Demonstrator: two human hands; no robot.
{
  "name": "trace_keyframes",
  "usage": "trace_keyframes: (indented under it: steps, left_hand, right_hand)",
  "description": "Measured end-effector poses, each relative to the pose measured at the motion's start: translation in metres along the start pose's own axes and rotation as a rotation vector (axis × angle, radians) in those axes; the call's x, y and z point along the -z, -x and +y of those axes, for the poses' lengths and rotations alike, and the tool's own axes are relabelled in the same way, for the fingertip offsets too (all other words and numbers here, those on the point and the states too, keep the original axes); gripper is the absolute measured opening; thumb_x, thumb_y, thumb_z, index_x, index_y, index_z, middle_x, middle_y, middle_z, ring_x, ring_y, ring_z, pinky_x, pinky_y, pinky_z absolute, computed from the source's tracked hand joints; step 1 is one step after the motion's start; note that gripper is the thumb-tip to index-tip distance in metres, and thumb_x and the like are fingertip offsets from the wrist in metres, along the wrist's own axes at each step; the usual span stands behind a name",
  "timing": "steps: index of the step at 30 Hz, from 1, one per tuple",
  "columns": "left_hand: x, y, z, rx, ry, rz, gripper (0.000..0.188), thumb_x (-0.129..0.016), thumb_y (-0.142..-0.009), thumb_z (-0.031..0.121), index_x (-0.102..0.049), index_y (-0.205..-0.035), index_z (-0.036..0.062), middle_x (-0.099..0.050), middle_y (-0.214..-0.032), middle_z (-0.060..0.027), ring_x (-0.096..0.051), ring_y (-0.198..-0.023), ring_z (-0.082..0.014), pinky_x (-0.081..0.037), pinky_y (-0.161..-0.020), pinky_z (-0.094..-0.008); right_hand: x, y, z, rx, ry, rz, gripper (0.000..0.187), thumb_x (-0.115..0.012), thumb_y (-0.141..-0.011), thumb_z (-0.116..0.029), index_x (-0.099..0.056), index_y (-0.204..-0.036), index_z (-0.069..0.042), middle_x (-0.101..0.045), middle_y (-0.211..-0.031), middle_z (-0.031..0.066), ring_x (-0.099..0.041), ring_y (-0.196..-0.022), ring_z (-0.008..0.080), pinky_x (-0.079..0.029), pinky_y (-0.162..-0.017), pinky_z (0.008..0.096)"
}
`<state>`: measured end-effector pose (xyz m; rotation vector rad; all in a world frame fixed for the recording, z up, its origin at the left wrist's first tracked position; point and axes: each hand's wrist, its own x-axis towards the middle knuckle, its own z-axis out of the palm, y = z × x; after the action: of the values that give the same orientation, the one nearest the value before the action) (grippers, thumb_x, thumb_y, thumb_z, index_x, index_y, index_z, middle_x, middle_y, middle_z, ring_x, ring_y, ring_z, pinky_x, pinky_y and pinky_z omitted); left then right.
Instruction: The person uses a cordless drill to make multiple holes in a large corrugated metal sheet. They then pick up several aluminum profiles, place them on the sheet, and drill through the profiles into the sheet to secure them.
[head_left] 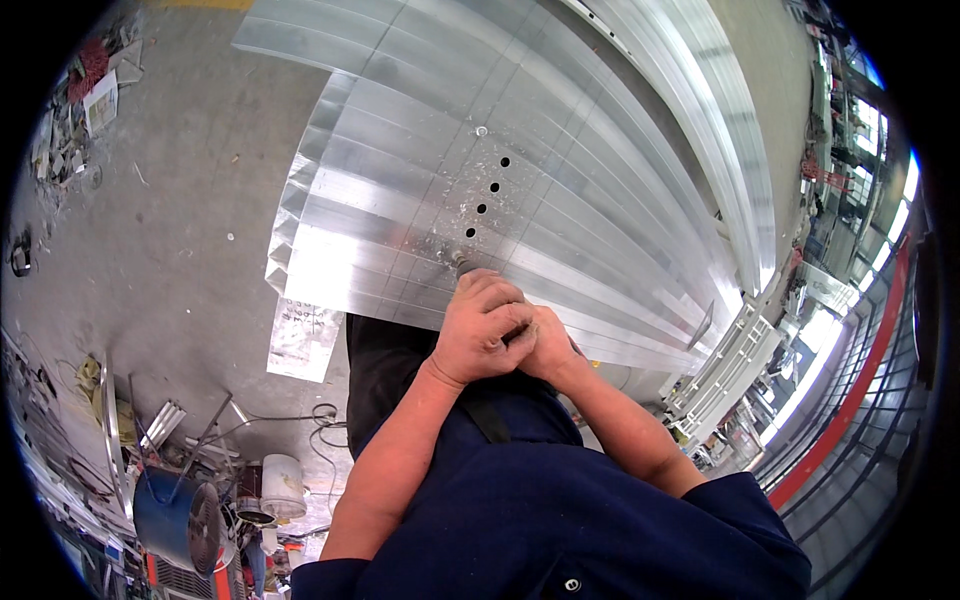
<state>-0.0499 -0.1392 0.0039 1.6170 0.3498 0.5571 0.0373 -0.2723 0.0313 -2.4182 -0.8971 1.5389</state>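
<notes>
Both hands are closed together around a drill (463, 265); only its dark front end shows, the rest being hidden under the fingers. My left hand (482, 325) wraps over the top of it, and my right hand (546, 343) is gripped close beside it on the right. The drill's tip meets a flat layer of silvery aluminium profiles (390, 150) lying side by side in front of me. Just beyond the tip, several round dark holes (482, 209) run in a slanted row away from me. Bright metal shavings are scattered around the holes and the tip.
More long profiles (715, 120) lie at the far right. A marked metal piece (302, 345) sticks out at the near left edge. On the floor at lower left stand a blue drum-shaped fan (178, 520), a white bucket (284, 487) and loose cables (322, 425). A white rack (725, 370) is at right.
</notes>
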Motion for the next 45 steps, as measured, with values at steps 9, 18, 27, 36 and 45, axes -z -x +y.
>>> trace_keyframes:
  steps: [9,18,27,36,45]
  left_hand:
    - [0.007,-0.005,-0.003,0.033,0.046,0.050,0.025,-0.077,-0.063,0.006,-0.061,-0.081,0.0112,-0.062,-0.086,-0.0038,-0.060,-0.085,-0.0277,-0.048,-0.083,-0.0400]
    - [0.003,0.006,-0.012,0.121,0.031,0.095,0.020,-0.077,-0.063,0.009,-0.064,-0.078,0.0118,-0.061,-0.086,-0.0047,-0.061,-0.087,-0.0285,-0.049,-0.083,-0.0416]
    - [0.005,-0.009,-0.008,0.048,0.003,0.014,0.023,-0.077,-0.062,0.007,-0.062,-0.079,0.0116,-0.060,-0.084,-0.0035,-0.060,-0.085,-0.0282,-0.048,-0.082,-0.0413]
    - [-0.001,-0.002,0.009,0.022,-0.016,0.024,0.025,-0.076,-0.062,0.005,-0.062,-0.082,0.0115,-0.060,-0.086,-0.0034,-0.060,-0.087,-0.0274,-0.047,-0.087,-0.0419]
    - [-0.005,0.000,0.021,-0.009,-0.048,-0.059,0.022,-0.075,-0.064,0.008,-0.061,-0.081,0.0096,-0.059,-0.086,-0.0051,-0.060,-0.086,-0.0282,-0.046,-0.089,-0.0433]
  right_hand:
    - [-0.003,-0.006,0.006,-0.028,0.091,0.038,0.035,-0.072,-0.076,-0.030,-0.059,-0.091,-0.001,-0.068,-0.087,0.0226,-0.066,-0.085,0.0435,-0.054,-0.072,0.0515]
    - [0.001,-0.021,-0.011,-0.096,0.101,0.003,0.033,-0.069,-0.078,-0.030,-0.062,-0.099,-0.006,-0.070,-0.094,0.0223,-0.066,-0.093,0.0435,-0.054,-0.076,0.0504]
    - [0.014,-0.005,-0.019,-0.104,-0.101,-0.034,0.027,-0.066,-0.082,-0.032,-0.066,-0.101,-0.013,-0.071,-0.099,0.0176,-0.066,-0.093,0.0412,-0.053,-0.076,0.0486]
    - [0.007,0.009,-0.004,-0.037,-0.023,-0.009,0.032,-0.066,-0.083,-0.032,-0.064,-0.109,-0.013,-0.071,-0.101,0.0158,-0.067,-0.095,0.0395,-0.054,-0.077,0.0465]
    - [0.003,0.028,-0.001,0.088,-0.270,0.090,0.026,-0.069,-0.081,-0.015,-0.067,-0.106,-0.009,-0.071,-0.102,0.0126,-0.068,-0.095,0.0306,-0.054,-0.079,0.0380]
